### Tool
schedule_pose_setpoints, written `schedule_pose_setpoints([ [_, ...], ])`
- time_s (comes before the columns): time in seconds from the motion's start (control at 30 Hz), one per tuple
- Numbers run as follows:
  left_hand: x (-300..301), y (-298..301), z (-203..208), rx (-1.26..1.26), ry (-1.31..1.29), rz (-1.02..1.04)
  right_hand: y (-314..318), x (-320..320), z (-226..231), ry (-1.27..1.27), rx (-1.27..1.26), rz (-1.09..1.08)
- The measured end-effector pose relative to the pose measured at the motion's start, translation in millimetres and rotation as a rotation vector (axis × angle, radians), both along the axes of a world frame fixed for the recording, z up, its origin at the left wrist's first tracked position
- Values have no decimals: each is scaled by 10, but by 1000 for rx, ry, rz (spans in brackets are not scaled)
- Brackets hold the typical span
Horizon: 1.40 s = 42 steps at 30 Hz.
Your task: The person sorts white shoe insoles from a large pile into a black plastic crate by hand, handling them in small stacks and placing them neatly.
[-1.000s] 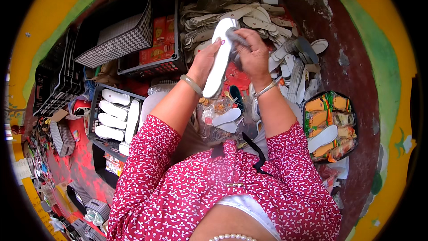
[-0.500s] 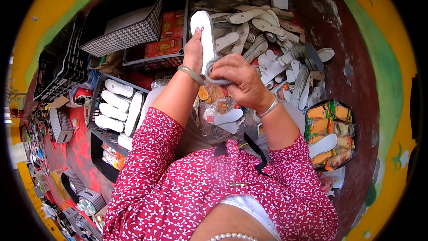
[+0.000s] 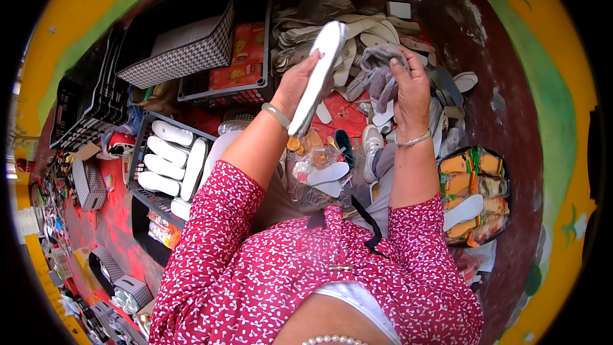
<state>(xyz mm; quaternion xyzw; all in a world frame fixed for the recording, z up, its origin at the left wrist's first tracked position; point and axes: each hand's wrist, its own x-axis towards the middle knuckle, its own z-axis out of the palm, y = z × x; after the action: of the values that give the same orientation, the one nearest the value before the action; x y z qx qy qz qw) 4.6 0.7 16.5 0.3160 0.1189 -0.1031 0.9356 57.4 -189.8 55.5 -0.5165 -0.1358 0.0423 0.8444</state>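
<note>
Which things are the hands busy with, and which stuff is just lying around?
Busy now:
- white insole, in the left hand
- grey cloth, in the right hand
- probably the white insoles in the dark crate, which look alike

Seemingly just lying around:
- checked basket
- red boxes
- wrapped yellow packs

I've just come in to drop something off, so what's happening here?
A person holds a white insole up in the left hand and a crumpled grey cloth in the right hand. The cloth and insole are apart. More white insoles lie in a dark crate at the person's left, and a loose heap of insoles lies ahead.
</note>
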Motion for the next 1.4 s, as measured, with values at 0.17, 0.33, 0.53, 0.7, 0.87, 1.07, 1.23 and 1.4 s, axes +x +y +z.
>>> schedule_pose_setpoints([
  [0.17,-69,-172,-76,176,13,-104,30,110,-61,-248,-254,-222],
  [0.33,-67,-158,-99,172,-2,-101,124,-5,-113,-598,-654,-245],
  [0.53,19,-48,-121,84,-11,114,378,-332,-151,-725,-525,22],
  [0.7,6,162,-114,12,-39,192,465,-553,-8,-796,-577,202],
  [0.87,-48,81,157,44,33,339,413,-546,-6,-775,-522,311],
  [1.07,20,223,-98,-8,18,432,400,-593,29,-834,-485,351],
  [1.23,47,303,-146,-40,80,490,399,-630,79,-877,-475,371],
  [1.4,112,451,-269,-235,75,579,234,-451,-38,-818,-618,771],
])
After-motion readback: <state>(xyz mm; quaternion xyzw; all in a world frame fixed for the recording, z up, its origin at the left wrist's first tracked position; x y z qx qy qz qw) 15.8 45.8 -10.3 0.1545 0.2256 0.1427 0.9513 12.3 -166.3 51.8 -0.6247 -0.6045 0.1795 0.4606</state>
